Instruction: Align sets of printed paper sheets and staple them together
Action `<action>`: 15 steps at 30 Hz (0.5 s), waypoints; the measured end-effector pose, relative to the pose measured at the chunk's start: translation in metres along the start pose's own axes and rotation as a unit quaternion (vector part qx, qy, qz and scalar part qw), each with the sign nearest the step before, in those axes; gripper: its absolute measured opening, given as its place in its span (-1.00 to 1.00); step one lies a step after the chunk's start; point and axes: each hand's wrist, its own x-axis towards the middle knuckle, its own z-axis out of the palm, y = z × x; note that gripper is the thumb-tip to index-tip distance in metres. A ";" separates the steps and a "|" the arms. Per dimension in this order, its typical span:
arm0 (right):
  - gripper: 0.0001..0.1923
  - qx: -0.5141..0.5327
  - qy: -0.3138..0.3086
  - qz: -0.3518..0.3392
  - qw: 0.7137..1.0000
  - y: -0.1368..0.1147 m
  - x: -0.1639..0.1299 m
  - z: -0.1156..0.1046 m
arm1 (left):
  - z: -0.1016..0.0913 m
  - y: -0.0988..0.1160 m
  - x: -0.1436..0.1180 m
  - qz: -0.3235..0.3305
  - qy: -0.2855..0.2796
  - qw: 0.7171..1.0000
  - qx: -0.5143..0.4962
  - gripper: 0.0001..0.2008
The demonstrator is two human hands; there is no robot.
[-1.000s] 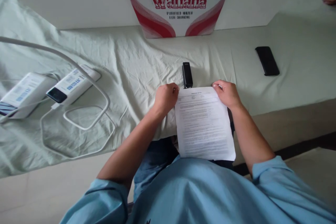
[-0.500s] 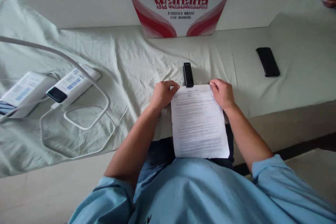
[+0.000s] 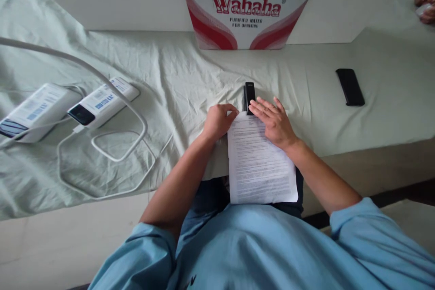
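Note:
A printed sheet of paper (image 3: 260, 163) hangs from the cloth's front edge down to my lap. My left hand (image 3: 220, 121) pinches its top left corner between thumb and fingers. At the top edge of the sheet lies a black stapler (image 3: 249, 92), its near end meeting the paper. My right hand (image 3: 274, 122) is over the upper right part of the sheet with its fingers stretched out. Its fingertips reach the near end of the stapler; whether they press on it I cannot tell. The sheet's top right corner is hidden under this hand.
A Wahaha water carton (image 3: 249, 13) stands at the back of the pale green cloth (image 3: 176, 77). To the right lies a black phone (image 3: 350, 87). On the left are two white power banks (image 3: 102, 103) with looped white cables (image 3: 146, 122). Another person's hands (image 3: 426, 2) show at the upper right.
My right hand has let go of the sheet's top right corner and moved left to the stapler, fingers stretched. My left hand keeps its pinch on the left corner. The view has shifted slightly.

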 end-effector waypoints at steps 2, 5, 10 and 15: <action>-0.22 -0.007 -0.006 0.012 1.000 -0.001 0.000 0.002 | 0.000 0.002 0.000 0.001 -0.002 1.000 0.004 -0.84; -0.26 -0.011 -0.008 0.022 1.000 -0.003 0.001 0.001 | 0.000 0.003 -0.001 0.005 -0.009 1.000 0.002 -0.84; -0.45 0.034 0.075 0.056 0.995 -0.001 -0.009 -0.008 | -0.003 0.000 -0.002 0.040 -0.021 0.999 -0.021 -0.84; -0.42 0.135 0.234 0.215 0.938 0.025 -0.056 -0.010 | -0.011 -0.003 -0.002 0.052 -0.052 0.995 -0.064 -0.84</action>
